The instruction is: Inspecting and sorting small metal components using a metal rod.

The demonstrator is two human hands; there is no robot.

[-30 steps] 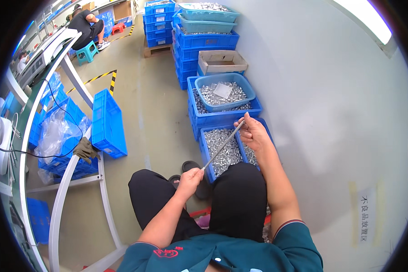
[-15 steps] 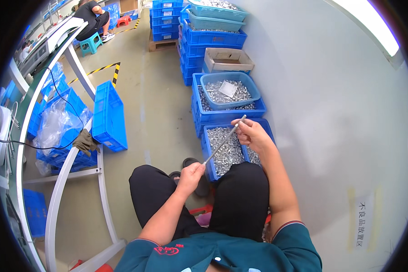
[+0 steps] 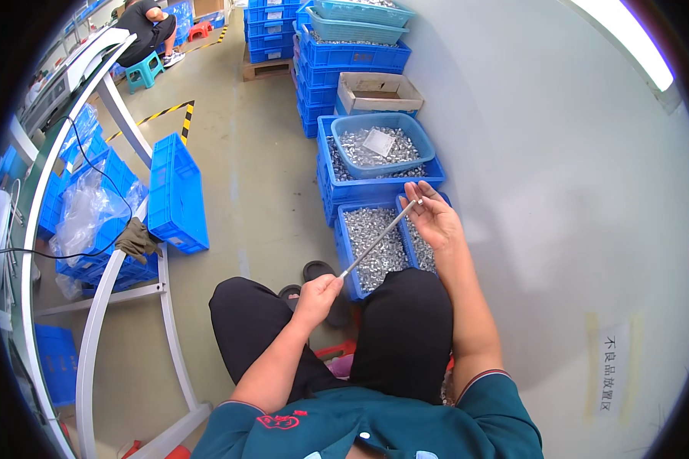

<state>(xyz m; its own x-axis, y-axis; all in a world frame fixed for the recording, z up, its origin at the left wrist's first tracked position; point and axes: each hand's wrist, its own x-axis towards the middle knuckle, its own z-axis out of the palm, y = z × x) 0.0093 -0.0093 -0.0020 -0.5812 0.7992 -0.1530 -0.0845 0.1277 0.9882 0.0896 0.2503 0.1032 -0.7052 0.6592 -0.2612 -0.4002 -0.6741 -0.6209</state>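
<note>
My left hand is closed around the near end of a thin grey metal rod, which slants up and away to the right. At the rod's far tip, my right hand is turned palm up with its fingers loosely curled. A small shiny metal part sits among those fingers, right by the tip; whether it touches the rod is too small to tell. Below the rod stands a blue crate full of small silver metal parts. More such parts lie in the compartment under my right hand.
Behind stand a light-blue basin of parts, a cardboard box and stacked blue crates. A white wall bounds the right. On the left are a metal-framed bench, an upended blue crate and a seated person.
My right hand has turned palm up and loosened its fingers at the rod's tip. The left hand keeps its grip on the rod. The whole view has shifted slightly.
</note>
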